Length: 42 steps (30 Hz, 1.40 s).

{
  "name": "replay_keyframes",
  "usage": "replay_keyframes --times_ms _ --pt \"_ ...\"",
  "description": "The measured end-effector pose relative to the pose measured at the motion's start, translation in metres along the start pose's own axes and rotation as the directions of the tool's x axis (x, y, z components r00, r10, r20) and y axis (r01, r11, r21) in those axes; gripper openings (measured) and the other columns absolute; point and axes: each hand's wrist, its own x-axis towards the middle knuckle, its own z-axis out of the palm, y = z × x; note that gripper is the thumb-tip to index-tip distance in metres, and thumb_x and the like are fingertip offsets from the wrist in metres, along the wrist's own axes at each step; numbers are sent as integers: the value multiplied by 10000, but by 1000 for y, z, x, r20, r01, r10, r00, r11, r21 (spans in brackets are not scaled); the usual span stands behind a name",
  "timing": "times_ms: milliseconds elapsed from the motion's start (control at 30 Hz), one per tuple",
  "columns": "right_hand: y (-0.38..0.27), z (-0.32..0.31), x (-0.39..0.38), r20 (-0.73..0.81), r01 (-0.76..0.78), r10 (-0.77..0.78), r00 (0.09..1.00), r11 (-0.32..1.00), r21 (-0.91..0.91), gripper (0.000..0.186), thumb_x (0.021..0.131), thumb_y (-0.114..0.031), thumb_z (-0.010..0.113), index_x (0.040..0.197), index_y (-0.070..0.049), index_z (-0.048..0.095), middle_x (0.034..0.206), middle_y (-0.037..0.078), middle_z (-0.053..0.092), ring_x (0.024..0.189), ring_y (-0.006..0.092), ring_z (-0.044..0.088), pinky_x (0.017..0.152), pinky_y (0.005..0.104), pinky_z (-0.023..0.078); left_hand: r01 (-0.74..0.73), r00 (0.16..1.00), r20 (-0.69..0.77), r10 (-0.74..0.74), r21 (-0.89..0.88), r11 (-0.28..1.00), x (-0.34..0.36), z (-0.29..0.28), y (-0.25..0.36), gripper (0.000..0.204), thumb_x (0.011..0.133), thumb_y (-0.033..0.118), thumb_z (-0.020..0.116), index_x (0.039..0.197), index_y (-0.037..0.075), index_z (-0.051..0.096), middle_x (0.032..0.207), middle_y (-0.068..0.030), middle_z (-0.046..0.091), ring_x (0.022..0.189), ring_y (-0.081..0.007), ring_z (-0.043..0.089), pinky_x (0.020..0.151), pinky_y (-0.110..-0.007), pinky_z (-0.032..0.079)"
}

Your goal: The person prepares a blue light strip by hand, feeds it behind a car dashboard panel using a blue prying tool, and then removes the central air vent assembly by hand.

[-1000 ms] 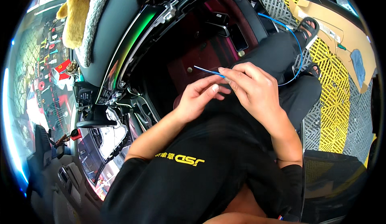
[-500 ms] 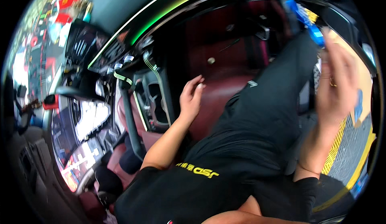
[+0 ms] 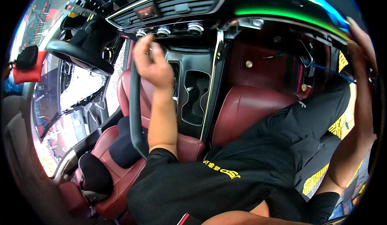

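Observation:
My left hand point(image 3: 152, 65) is raised in front of the centre console, its fingers curled in and slightly smeared. A small glint shows between thumb and index finger, too small to name. Just above it is a row of round dashboard knobs point(image 3: 163, 32). At the far right, my right hand point(image 3: 363, 53) reaches up by the end of the dashboard, fingers stretched out. Its fingertips lie close to a green-lit strip point(image 3: 282, 13) and a blue glowing band point(image 3: 318, 1); contact cannot be told. A thin blue cord point(image 3: 332, 71) runs beside that hand.
Dark red seats point(image 3: 250, 104) flank the console's cup holder point(image 3: 195, 94). A dark curved bar point(image 3: 136, 104) stands along the console's left side. Further left is the steering wheel point(image 3: 78, 59). A dark red panel with loose wiring point(image 3: 274, 56) lies beneath the dashboard.
My view has swung, bringing more console and dashboard into sight. My left hand has risen to the knobs, its fingers curling more. My right hand has moved to the dashboard's end.

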Motion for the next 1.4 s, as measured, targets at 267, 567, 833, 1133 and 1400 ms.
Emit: replay_keyframes --times_ms 267,567,833,1133,1400 --pt "-71 43 78 58 91 -111 992 957 275 269 951 50 688 1216 27 727 1139 146 744 1065 230 702 940 321 538 -105 989 -77 130 267 958 94 -19 -118 410 1069 233 561 1355 -48 645 1385 -235 612 1278 -363 578 1103 -421 445" --pt "-99 65 102 -23 107 -104 994 979 175 253 884 91 720 1123 19 760 1015 141 761 936 230 729 857 305 557 -172 966 -133 223 316 933 99 -3 -134 459 1084 295 523 1350 -58 650 1362 -233 618 1254 -376 575 1099 -449 429" --pt "-117 76 121 -21 131 -130 991 985 110 244 896 91 711 1127 28 761 1003 146 751 940 224 718 866 304 549 -255 929 -150 339 406 878 108 -5 -149 403 1070 302 583 1273 -23 703 1280 -157 659 1157 -329 619 1010 -431 485" --pt "-138 81 139 -3 106 -106 994 994 34 257 866 89 749 1109 10 773 997 143 756 925 208 722 832 288 550 -210 900 -380 216 56 976 118 2 -177 370 1059 287 550 1164 -9 746 1190 -171 727 1136 -318 658 1038 -415 483" --pt "-145 87 160 74 97 -93 993 994 -59 242 873 79 738 1101 4 765 1000 135 757 945 223 717 841 306 533 -307 900 -288 328 117 945 130 -1 -184 296 964 357 724 1129 117 775 1182 -90 656 1052 -296 593 926 -404 473"
